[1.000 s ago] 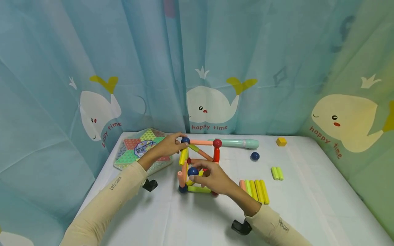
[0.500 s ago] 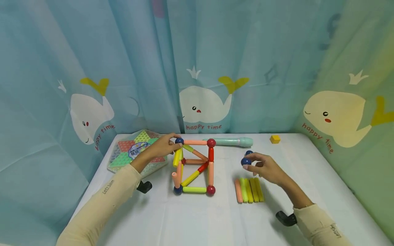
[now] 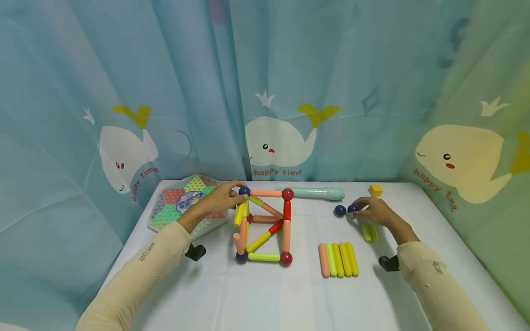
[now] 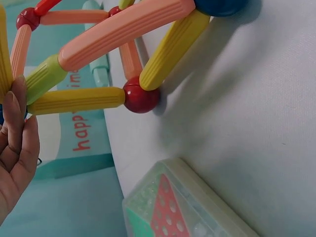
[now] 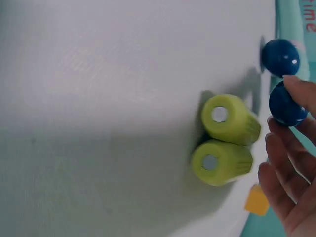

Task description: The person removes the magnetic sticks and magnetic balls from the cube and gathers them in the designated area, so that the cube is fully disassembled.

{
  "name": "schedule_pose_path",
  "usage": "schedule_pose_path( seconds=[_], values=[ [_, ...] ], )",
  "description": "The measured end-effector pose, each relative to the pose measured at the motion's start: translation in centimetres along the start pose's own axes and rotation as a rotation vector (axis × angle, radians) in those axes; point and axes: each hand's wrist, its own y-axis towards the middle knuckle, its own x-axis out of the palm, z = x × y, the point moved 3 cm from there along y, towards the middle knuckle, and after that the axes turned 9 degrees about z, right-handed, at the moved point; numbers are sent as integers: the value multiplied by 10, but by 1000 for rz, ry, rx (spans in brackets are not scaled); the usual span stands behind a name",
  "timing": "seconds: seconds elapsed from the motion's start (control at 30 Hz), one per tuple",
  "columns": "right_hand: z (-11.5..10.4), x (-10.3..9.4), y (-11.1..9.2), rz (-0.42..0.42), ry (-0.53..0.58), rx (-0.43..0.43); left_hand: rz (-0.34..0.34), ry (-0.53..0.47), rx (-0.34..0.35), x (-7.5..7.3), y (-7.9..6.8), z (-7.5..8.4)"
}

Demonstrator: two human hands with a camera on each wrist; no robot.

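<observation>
My left hand [image 3: 223,200] pinches the blue ball [image 3: 244,191] at the upper left corner of a frame built from sticks and balls. Red balls [image 3: 286,258] mark other corners, joined by pink, yellow, green and red sticks [image 3: 264,257]. In the left wrist view a pink stick [image 4: 126,34] crosses close to the camera. Over at the right, my right hand [image 3: 376,212] pinches a second blue ball [image 5: 286,104] between thumb and fingers. Another blue ball [image 3: 340,211] lies just left of it on the table. Two short green sticks [image 5: 229,118] lie below that hand.
A row of several sticks [image 3: 338,260] lies right of the frame. Behind stand a mint tube [image 3: 316,193] and, farther right, a yellow cube [image 3: 375,190]. A clear box with coloured triangles [image 3: 165,211] lies at the left. A curtain [image 3: 198,92] hangs along the table's back edge.
My right hand has moved from in front of the frame to the right, carrying its blue ball beside the loose one. The left hand stays on the frame's corner ball.
</observation>
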Motion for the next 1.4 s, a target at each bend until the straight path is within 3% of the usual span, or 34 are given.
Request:
schedule_pose_path(
  seconds=[0.17, 0.8, 0.93, 1.07, 1.2, 1.3, 1.4],
  values=[
    [9, 6, 4, -31, -6, 72, 0, 2, -10, 1, 1, -1],
    [10, 8, 4, -99, -29, 105, -1, 5, -29, 1, -2, 0],
    [9, 2, -1, -71, -39, 73, 3, 10, -28, 1, -2, 1],
    [5, -8, -10, 43, -38, 31, -2, 8, -30, 1, -2, 2],
    [-19, -22, -22, 186, -2, -19, -6, 8, -27, 0, -2, 4],
    [-55, -26, -31, 237, 42, -66, -1, 3, -23, -1, -2, 5],
    [-99, -17, -39, 242, 110, -139, 5, -1, -25, -2, -1, 5]
  ],
)
